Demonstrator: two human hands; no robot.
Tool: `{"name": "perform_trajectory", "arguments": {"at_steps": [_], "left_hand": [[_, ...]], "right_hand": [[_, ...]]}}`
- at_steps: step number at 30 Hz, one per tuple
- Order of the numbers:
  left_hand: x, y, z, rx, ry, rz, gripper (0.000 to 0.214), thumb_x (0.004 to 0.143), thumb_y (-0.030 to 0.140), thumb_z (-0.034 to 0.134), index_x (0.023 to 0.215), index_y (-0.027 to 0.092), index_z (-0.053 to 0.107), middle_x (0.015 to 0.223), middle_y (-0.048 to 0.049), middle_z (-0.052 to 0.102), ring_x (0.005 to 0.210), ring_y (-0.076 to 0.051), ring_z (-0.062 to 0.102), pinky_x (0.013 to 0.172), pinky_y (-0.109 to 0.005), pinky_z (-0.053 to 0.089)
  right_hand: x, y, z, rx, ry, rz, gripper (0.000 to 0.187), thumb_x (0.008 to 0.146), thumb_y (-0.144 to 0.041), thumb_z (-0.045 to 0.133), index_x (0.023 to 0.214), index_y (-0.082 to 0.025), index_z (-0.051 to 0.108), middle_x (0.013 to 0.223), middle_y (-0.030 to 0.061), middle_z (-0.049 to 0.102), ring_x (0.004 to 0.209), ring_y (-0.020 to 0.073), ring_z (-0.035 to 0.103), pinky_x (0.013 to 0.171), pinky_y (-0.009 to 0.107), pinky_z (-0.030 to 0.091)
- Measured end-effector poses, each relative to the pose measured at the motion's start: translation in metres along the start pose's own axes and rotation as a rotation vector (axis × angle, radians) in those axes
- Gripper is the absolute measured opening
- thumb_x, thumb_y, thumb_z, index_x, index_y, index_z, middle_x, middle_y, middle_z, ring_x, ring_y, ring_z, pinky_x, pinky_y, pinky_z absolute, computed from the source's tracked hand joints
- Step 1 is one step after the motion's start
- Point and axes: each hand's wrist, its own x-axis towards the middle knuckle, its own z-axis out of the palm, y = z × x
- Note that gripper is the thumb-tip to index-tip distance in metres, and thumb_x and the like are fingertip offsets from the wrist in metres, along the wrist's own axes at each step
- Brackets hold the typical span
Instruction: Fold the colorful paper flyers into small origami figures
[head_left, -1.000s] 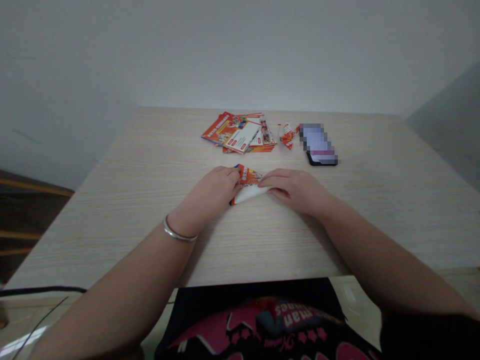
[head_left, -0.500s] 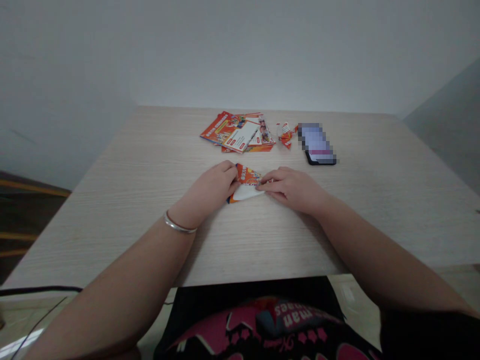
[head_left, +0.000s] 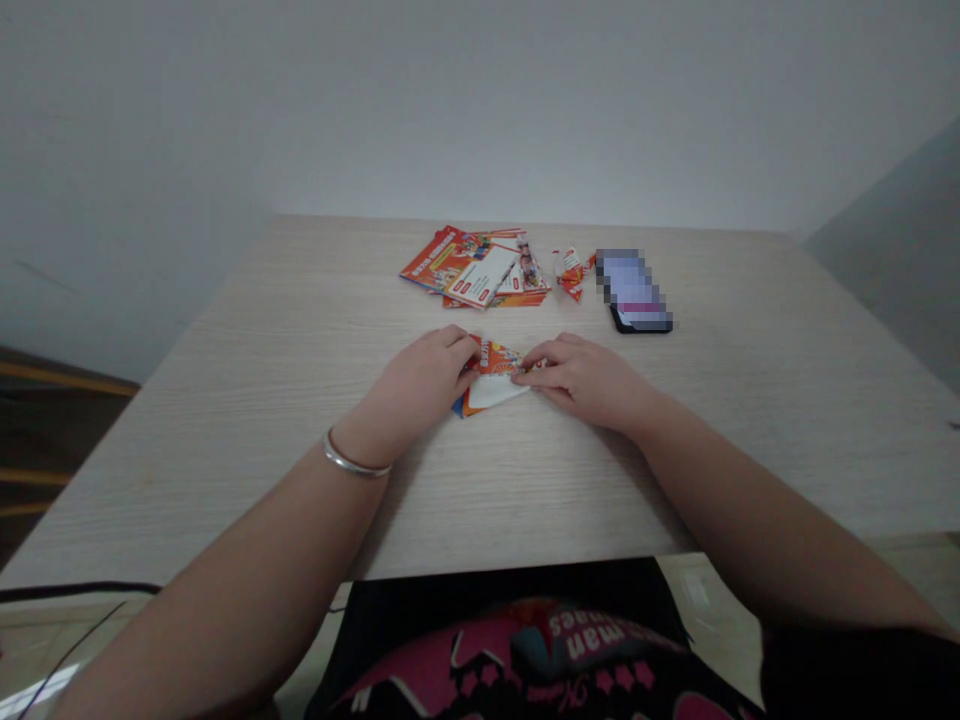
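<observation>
A small orange and white folded paper (head_left: 493,378) lies on the light wooden table (head_left: 300,380) between my two hands. My left hand (head_left: 418,384), with a silver bangle on its wrist, presses its curled fingers onto the paper's left end. On the right end, my right hand (head_left: 586,378) pinches a fold with thumb and fingertips. Both hands rest on the tabletop and hide part of the paper.
Further back lies a loose pile of orange leaflets (head_left: 475,267), a small folded orange paper figure (head_left: 571,270) and a black phone (head_left: 634,292). A dark cable (head_left: 75,590) runs along the floor at lower left. The wall stands just behind the table.
My right fingers have drawn in from lying flat to pinching the paper's right end. The paper has shifted slightly and its white flap looks smaller. My left hand barely moved.
</observation>
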Motion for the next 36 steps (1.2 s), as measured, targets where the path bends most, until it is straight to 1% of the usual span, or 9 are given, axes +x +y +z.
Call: {"name": "perform_trajectory", "arguments": {"at_steps": [6,10,12,17,22,25,30,32,36], "left_hand": [[-0.001,0.0,0.004,-0.045,0.039,0.101,0.029,0.098,0.015,0.049,0.118,0.01,0.069,0.124,-0.0143,0.068,0.117,-0.027,0.062,0.107,-0.044,0.051],[0.0,0.009,0.001,-0.057,0.11,0.127,0.026,0.1,0.022,0.05,0.104,0.015,0.074,0.132,-0.0122,0.068,0.139,-0.032,0.05,0.121,-0.055,0.036],[0.001,0.013,0.001,-0.073,0.097,0.106,0.026,0.099,0.024,0.051,0.11,0.015,0.072,0.137,-0.0118,0.066,0.146,-0.034,0.044,0.124,-0.061,0.028],[0.002,0.015,0.012,-0.135,-0.003,0.095,0.042,0.1,0.024,0.049,0.139,0.011,0.056,0.149,-0.0168,0.057,0.143,-0.03,0.049,0.122,-0.055,0.034],[-0.004,0.027,0.008,-0.074,-0.012,0.116,0.036,0.099,0.021,0.05,0.131,0.009,0.063,0.137,-0.0181,0.063,0.126,-0.031,0.058,0.111,-0.052,0.046],[-0.006,0.035,0.002,-0.051,-0.049,0.142,0.036,0.099,0.028,0.055,0.129,0.011,0.063,0.133,-0.0177,0.063,0.121,-0.033,0.059,0.107,-0.053,0.049],[-0.005,0.027,0.009,-0.104,-0.022,0.185,0.041,0.101,0.038,0.055,0.131,0.011,0.061,0.145,-0.0188,0.056,0.143,-0.034,0.044,0.12,-0.051,0.039],[-0.005,0.021,0.015,-0.098,-0.034,0.147,0.048,0.103,0.042,0.049,0.138,0.009,0.056,0.158,-0.0209,0.044,0.15,-0.036,0.036,0.123,-0.054,0.033],[-0.005,0.017,0.021,-0.045,-0.061,0.047,0.065,0.105,0.052,0.042,0.153,0.009,0.042,0.161,-0.0207,0.041,0.151,-0.037,0.035,0.123,-0.058,0.029]], "right_hand": [[0.0,0.002,0.0,0.032,0.017,-0.006,0.032,0.102,-0.022,0.052,0.118,-0.024,0.079,0.117,0.0113,0.074,0.1,0.0234,0.061,0.091,0.04,0.05],[0.0,0.004,0.001,0.054,0.038,-0.003,0.031,0.102,-0.023,0.051,0.117,-0.024,0.079,0.115,0.0111,0.074,0.098,0.0231,0.062,0.09,0.041,0.051],[0.0,0.005,0.001,0.073,0.036,-0.003,0.031,0.102,-0.023,0.052,0.118,-0.024,0.079,0.116,0.011,0.074,0.099,0.0229,0.063,0.091,0.041,0.051],[0.001,0.005,0.0,0.103,0.029,-0.002,0.03,0.101,-0.023,0.053,0.115,-0.023,0.08,0.115,0.0118,0.074,0.103,0.0241,0.063,0.094,0.043,0.05],[-0.003,0.007,0.0,0.173,0.025,0.003,0.027,0.1,-0.023,0.057,0.114,-0.026,0.08,0.116,0.0099,0.074,0.102,0.0227,0.064,0.093,0.042,0.05],[-0.006,0.012,0.0,0.261,0.026,-0.007,0.025,0.098,-0.023,0.06,0.114,-0.027,0.079,0.117,0.0086,0.073,0.105,0.0211,0.064,0.095,0.041,0.049],[-0.005,0.016,0.0,0.354,0.039,-0.007,0.025,0.098,-0.022,0.061,0.115,-0.026,0.079,0.117,0.0082,0.073,0.105,0.0195,0.065,0.095,0.039,0.049],[-0.004,0.014,-0.001,0.361,0.03,-0.001,0.025,0.098,-0.022,0.06,0.114,-0.025,0.079,0.116,0.0093,0.073,0.104,0.02,0.065,0.095,0.04,0.049],[-0.003,0.01,-0.002,0.343,0.013,0.054,0.027,0.097,-0.021,0.059,0.115,-0.026,0.079,0.114,0.0098,0.073,0.104,0.0221,0.064,0.095,0.042,0.05]]}}
